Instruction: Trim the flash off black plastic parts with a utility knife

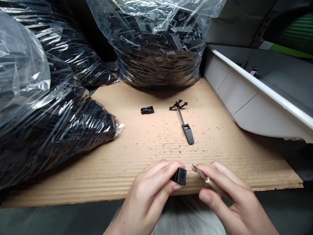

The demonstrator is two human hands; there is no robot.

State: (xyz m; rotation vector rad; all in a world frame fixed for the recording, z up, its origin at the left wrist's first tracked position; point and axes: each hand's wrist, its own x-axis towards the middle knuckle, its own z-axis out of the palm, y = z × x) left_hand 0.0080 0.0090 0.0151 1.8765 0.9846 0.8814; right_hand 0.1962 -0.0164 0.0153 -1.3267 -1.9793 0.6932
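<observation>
Between the thumb and fingers of my left hand (153,191) is a small black plastic part (180,176), its flat end turned to the right. My right hand (233,194) grips a craft knife (211,183) with a pale handle; the pointed blade faces left, a short gap away from the part. Farther back on the cardboard lies a black molded piece (187,133) still joined by a thin stem to a branched sprue (178,105). Left of it rests another small black plastic part (147,110) with an opening in it.
A cardboard sheet (137,156) covers the work surface, strewn with tiny black shavings. A large clear bag (158,55) of black parts stands at the back. More filled bags (56,120) crowd the left. On the right is a grey bin (227,81) with some black pieces inside.
</observation>
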